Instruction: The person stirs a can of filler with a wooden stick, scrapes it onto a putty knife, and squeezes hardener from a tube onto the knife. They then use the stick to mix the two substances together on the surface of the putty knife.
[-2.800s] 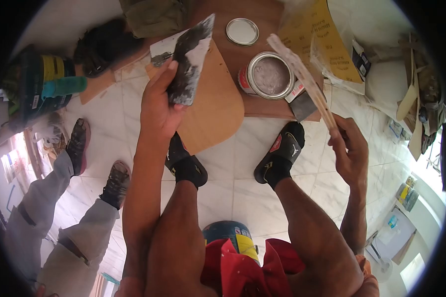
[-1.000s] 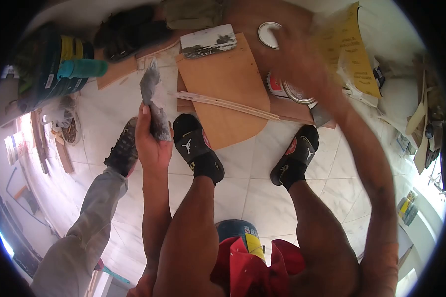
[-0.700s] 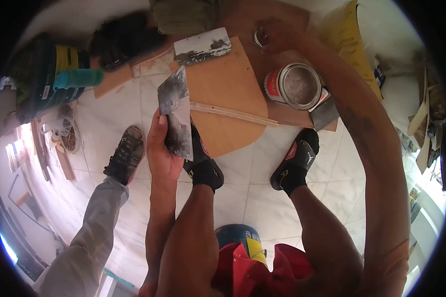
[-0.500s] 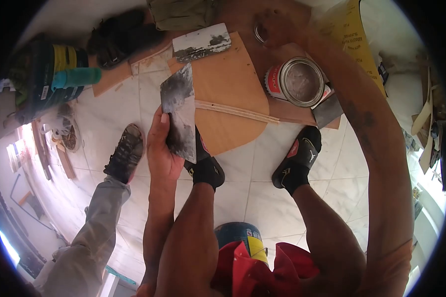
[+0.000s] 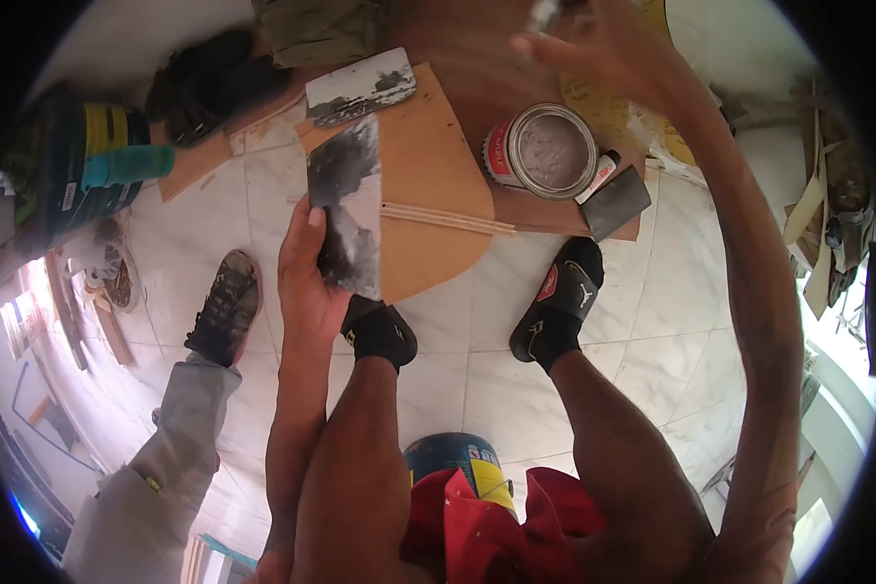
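My left hand (image 5: pixel 307 277) grips the edge of a flat rectangular putty spreader (image 5: pixel 348 209), smeared with dark grey and pale pinkish paste. Behind it lies a wooden board (image 5: pixel 438 146) with a rounded end, and a thin wood strip (image 5: pixel 448 220) crosses the board. Another smeared spreader (image 5: pixel 360 86) rests on the board's far end. At the top edge, my right hand (image 5: pixel 594 54) holds a small silvery object (image 5: pixel 545 14), blurred and partly cut off. Below that hand stands an open can (image 5: pixel 555 153) of pinkish-grey paste.
Beside the can are a dark flat plate (image 5: pixel 616 202) and a white tube with a black cap (image 5: pixel 599 177). Yellow abrasive paper (image 5: pixel 594 102) lies behind. A bucket (image 5: pixel 462 453) stands between my legs. Another person's leg (image 5: pixel 180 428) is at left, near a teal bottle (image 5: pixel 127 167).
My right hand has risen toward the top edge, and a silvery object now shows in it. My left hand still holds the spreader, turned slightly. The view has shifted, uncovering more abrasive paper.
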Demonstrator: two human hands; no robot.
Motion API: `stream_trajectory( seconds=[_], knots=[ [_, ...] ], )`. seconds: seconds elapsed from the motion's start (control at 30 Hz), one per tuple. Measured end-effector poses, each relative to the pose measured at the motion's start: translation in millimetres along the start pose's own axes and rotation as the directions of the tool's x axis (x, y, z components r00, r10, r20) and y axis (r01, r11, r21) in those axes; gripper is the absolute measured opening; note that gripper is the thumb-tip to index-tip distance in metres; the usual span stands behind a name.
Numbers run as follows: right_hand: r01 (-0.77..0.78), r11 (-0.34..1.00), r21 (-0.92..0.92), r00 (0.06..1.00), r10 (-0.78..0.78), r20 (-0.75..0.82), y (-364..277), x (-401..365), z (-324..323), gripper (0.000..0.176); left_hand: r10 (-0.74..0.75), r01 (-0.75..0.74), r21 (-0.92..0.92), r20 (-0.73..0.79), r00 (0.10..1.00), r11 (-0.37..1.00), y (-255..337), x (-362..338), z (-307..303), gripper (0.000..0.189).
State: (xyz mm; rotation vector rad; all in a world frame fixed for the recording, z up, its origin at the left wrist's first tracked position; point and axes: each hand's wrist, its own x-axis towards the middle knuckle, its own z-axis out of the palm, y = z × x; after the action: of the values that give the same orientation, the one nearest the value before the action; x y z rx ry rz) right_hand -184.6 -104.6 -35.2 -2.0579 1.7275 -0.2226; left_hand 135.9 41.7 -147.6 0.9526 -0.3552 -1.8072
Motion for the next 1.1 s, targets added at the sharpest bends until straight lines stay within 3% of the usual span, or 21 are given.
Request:
stream_trajectory(
  seconds=[0.03,0.13,0.23,0.27,0.37,0.5,0.73,1.1],
  knots=[
    [-0.032,0.996,0.080,0.997,0.037,-0.061,9.7,-21.2,1.9,0.104,0.002,-0.002,-0.001,0.031,1.000,1.000,-0.8,1.3,0.4,0.040],
    [0.210,0.952,0.222,0.919,-0.115,-0.377,32.1,-70.7,39.0,0.079,-0.046,0.045,0.022,0.052,0.998,0.999,-3.7,3.6,-0.5,0.040],
    [0.178,0.848,0.499,0.930,0.020,-0.366,38.3,-104.1,84.2,0.087,-0.048,0.046,0.062,0.035,0.998,0.997,-4.8,2.5,2.4,0.039],
    [0.145,0.856,0.496,0.940,0.038,-0.339,35.5,-111.8,89.8,0.088,-0.053,0.051,0.063,0.035,0.998,0.997,-4.5,2.4,0.9,0.039],
    [0.251,0.905,0.344,0.905,-0.092,-0.416,33.3,-114.8,105.0,0.089,-0.074,0.073,0.063,0.017,0.997,0.995,-7.5,-1.8,-2.7,0.038],
    [0.217,0.976,0.006,0.872,-0.191,-0.450,32.0,-123.7,105.5,0.090,-0.080,0.079,0.055,0.019,0.997,0.995,-12.7,-0.9,-4.8,0.038],
    [0.176,0.977,-0.119,0.909,-0.208,-0.361,51.2,-133.9,107.4,0.089,-0.078,0.079,0.071,-0.017,0.997,0.994,-13.3,0.7,0.2,0.037],
    [0.091,0.990,-0.103,0.963,-0.114,-0.244,40.8,-134.4,105.3,0.079,-0.081,0.081,0.043,0.003,0.997,0.996,-17.5,4.6,-10.3,0.038]
  ],
)
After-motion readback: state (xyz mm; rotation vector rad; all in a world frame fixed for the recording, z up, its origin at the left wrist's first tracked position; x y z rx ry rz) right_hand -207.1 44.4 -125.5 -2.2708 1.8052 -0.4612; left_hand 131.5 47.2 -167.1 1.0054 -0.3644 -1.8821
